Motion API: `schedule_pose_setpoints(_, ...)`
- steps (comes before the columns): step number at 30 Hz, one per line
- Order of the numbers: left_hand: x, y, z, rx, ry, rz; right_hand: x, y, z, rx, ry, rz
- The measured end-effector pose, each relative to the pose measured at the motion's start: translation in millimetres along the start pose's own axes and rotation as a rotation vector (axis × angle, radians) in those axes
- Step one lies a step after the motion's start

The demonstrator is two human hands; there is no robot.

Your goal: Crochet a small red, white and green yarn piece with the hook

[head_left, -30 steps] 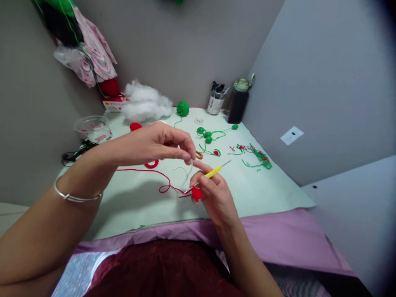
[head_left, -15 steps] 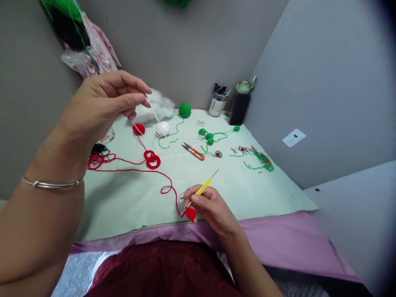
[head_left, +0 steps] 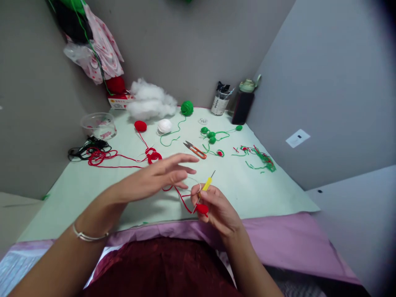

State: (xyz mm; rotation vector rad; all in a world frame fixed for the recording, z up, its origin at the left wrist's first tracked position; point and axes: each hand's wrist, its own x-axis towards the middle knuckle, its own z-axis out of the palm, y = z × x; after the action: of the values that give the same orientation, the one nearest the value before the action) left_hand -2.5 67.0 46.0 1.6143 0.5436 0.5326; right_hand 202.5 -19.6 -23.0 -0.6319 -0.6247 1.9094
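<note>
A crochet hook with a yellow handle (head_left: 207, 184) is pinched in my right hand (head_left: 221, 210), its bare end pointing up. The same fingers grip a small red crocheted piece (head_left: 202, 209), from which a red strand trails left. White yarn (head_left: 199, 188) loops by the right fingertips. My left hand (head_left: 161, 176) hovers just left of them, palm down and fingers stretched apart, near the white yarn. Behind it lie red crocheted rings (head_left: 152, 156), partly covered. Farther back sit a white yarn ball (head_left: 164, 126) and a red yarn ball (head_left: 140, 126).
Orange-handled thread snips (head_left: 195, 150) lie mid-table. Several green crocheted pieces (head_left: 211, 135) and yarn scraps (head_left: 262, 160) are to the right. White stuffing (head_left: 151, 101), a green ball (head_left: 187, 108), a clear tub (head_left: 99, 126), a pen cup (head_left: 220, 103) and a dark bottle (head_left: 243, 108) stand behind.
My left hand has come down and right from the upper left, where it was pulling white yarn up, and its fingers have spread. My right hand still grips the hook and red piece.
</note>
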Motion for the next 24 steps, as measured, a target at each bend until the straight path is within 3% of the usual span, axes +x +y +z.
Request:
schedule_pose_setpoints(2, 3.3, -10.8, 21.2, -0.134, -0.006, 0.002, -3.4, 1.0, 3.6, -0.003, -0.05, -0.001)
schedule_pose_setpoints(6, 18.8, -24.1, 43.6, -0.434, 0.288, 0.16, -8.7, 3.4, 5.9, -0.009, -0.111, 0.017)
schedule_pose_setpoints(8, 21.2, -23.3, 45.4, -0.443, 0.409, 0.27, -9.4, 4.0, 4.7, -0.011, -0.104, 0.024)
schedule_pose_setpoints(10, 17.5, -20.6, 41.9, -0.287, 0.478, 0.377, -9.3, 4.2, 3.4, -0.016, -0.08, 0.025)
schedule_pose_setpoints(12, 10.8, -19.5, 35.0, 0.015, 0.464, 0.473, -8.8, 4.1, 2.8, -0.022, -0.057, 0.023)
schedule_pose_setpoints(16, 3.7, -25.4, 24.1, 0.563, 0.313, 0.605, -7.6, 4.1, 4.2, -0.034, -0.07, 0.018)
schedule_pose_setpoints(21, 6.6, -34.3, 27.0, 0.547, 0.318, 0.525, -5.5, 4.6, 5.0, -0.025, -0.059, 0.023)
schedule_pose_setpoints(24, 4.8, -33.8, 22.7, 0.476, 0.299, 0.345, -5.1, 3.4, 4.6, -0.018, -0.039, 0.025)
